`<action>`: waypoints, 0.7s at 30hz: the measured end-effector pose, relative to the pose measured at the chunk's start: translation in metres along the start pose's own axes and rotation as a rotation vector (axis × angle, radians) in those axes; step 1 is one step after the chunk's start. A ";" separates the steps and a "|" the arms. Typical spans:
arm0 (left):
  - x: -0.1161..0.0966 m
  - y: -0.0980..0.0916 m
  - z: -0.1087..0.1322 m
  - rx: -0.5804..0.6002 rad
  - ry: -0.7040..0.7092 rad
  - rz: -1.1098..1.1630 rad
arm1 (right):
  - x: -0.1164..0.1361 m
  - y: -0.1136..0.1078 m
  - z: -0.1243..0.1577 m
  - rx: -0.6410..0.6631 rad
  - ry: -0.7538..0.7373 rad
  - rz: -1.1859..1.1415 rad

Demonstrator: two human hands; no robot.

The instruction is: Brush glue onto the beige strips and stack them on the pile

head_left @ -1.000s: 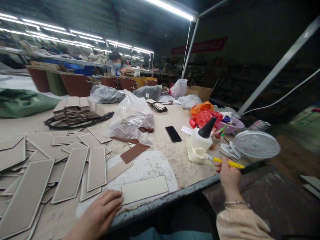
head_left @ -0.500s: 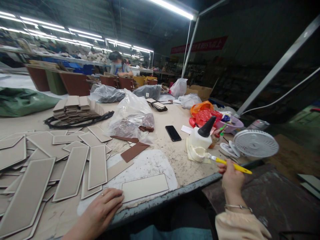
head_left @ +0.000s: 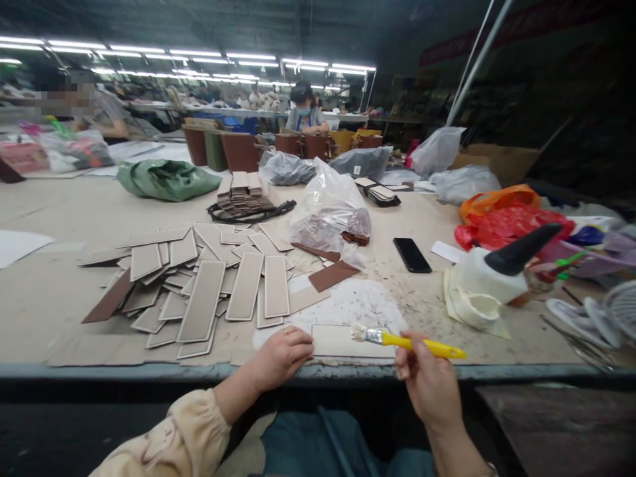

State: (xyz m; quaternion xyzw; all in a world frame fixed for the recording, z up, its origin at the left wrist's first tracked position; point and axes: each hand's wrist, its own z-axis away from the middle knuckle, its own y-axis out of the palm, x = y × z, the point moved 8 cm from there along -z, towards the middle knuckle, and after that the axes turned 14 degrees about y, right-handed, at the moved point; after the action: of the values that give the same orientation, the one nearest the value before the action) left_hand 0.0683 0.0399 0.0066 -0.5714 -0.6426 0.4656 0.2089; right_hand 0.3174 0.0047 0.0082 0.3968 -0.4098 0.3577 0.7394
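A flat cream rectangular panel (head_left: 330,341) with a dark outline lies on a stained white sheet (head_left: 370,301) at the table's front edge. My left hand (head_left: 285,354) is closed at the panel's left end, fingertips holding it against the table. In my right hand (head_left: 422,371) is a yellow-handled paintbrush (head_left: 422,344), gripped by the handle. The brush's pale bristles point left, over the panel; whether they touch it I cannot tell. To the right stands a white bottle (head_left: 489,275) with a black spout, beside a cream-coated round container (head_left: 479,311).
Loose bordered panels (head_left: 201,301) are heaped on the left. Behind are a stack of panels (head_left: 243,192), a clear plastic bag (head_left: 328,205) and brown strips (head_left: 332,275). A phone (head_left: 412,255) lies right of centre. A small fan (head_left: 623,308) stands far right. Co-workers sit beyond the table.
My right hand has brought the brush left from the round container to above the panel. My left hand remains at the panel's left end. The head view has turned left.
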 end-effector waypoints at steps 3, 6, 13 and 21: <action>-0.001 -0.002 -0.001 -0.018 0.011 -0.002 | -0.017 0.023 -0.005 0.075 -0.001 0.127; -0.001 -0.001 0.000 -0.027 0.020 -0.001 | -0.026 0.037 -0.010 0.109 0.001 0.243; -0.001 0.000 -0.001 -0.014 0.014 0.009 | -0.037 0.064 -0.015 0.173 0.028 0.348; -0.002 -0.002 -0.003 -0.016 0.017 -0.004 | -0.038 0.077 -0.014 0.144 0.025 0.457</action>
State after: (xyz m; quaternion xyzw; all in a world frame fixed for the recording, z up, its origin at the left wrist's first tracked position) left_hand 0.0703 0.0390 0.0102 -0.5759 -0.6455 0.4554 0.2107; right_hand 0.2409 0.0420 -0.0074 0.3409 -0.4530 0.5489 0.6142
